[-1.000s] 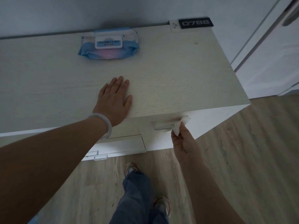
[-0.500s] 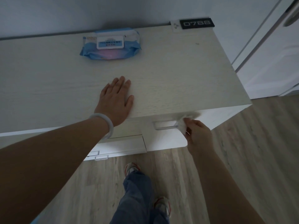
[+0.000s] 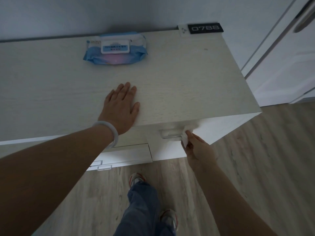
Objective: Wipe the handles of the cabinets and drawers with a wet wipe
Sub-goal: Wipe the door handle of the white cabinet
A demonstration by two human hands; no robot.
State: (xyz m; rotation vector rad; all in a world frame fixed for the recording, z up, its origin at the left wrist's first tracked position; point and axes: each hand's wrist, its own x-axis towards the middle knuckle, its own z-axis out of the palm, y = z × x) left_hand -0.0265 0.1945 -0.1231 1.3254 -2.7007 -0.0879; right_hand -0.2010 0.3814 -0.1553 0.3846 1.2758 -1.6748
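Note:
A pale wooden cabinet (image 3: 187,79) stands against the wall. Its top right drawer has a clear handle (image 3: 170,134) just under the front edge. My right hand (image 3: 197,149) pinches a white wet wipe (image 3: 185,139) against the right end of that handle. My left hand (image 3: 121,107) lies flat on the cabinet top near the front edge, fingers spread, a white bangle on the wrist. Two more clear handles (image 3: 101,165) show on the lower drawers at the left, partly hidden by my left forearm.
A blue pack of wet wipes (image 3: 115,48) lies at the back of the cabinet top. A black number plate (image 3: 205,28) sits at the back right corner. A white door with a metal handle (image 3: 305,19) is at the right. My legs and shoes stand on the wooden floor (image 3: 255,167).
My right hand has slid the wipe from below the handle out to its right end, then slightly down. My left hand has stayed flat on the top.

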